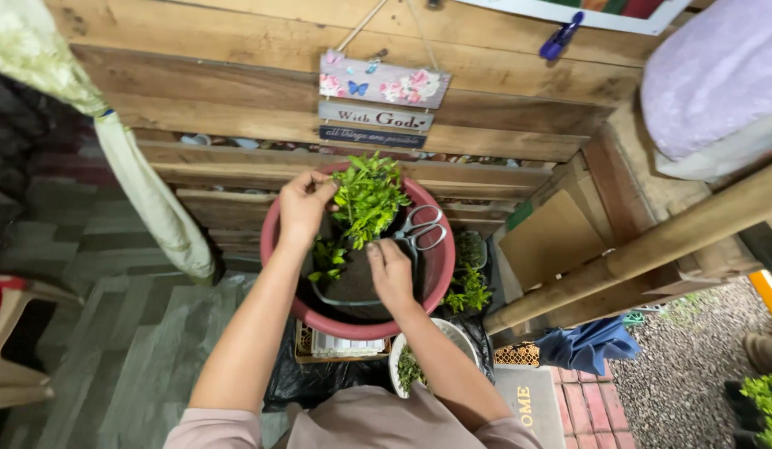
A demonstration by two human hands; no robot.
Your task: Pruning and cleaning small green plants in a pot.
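Note:
A round pink-red basin (pixel 440 266) stands below me, against a wooden plank wall. Inside it sits a dark pot of soil (pixel 352 287) with a leafy green plant (pixel 367 199). My left hand (pixel 303 204) is at the plant's left side, fingers pinched on its leaves or stems. My right hand (pixel 392 274) rests on the soil in front of the plant, fingers curled. A pair of grey-handled scissors (pixel 419 231) lies on the basin's right side, just beyond my right hand.
A white bowl of green cuttings (pixel 411 366) sits below the basin, beside a crate (pixel 340 345) and black plastic sheet. Small plants (pixel 469 291) grow right of the basin. A hanging plaque (pixel 377 100), bamboo pole (pixel 652 249), blue cloth (pixel 589 345) and doormat (pixel 527 403) surround.

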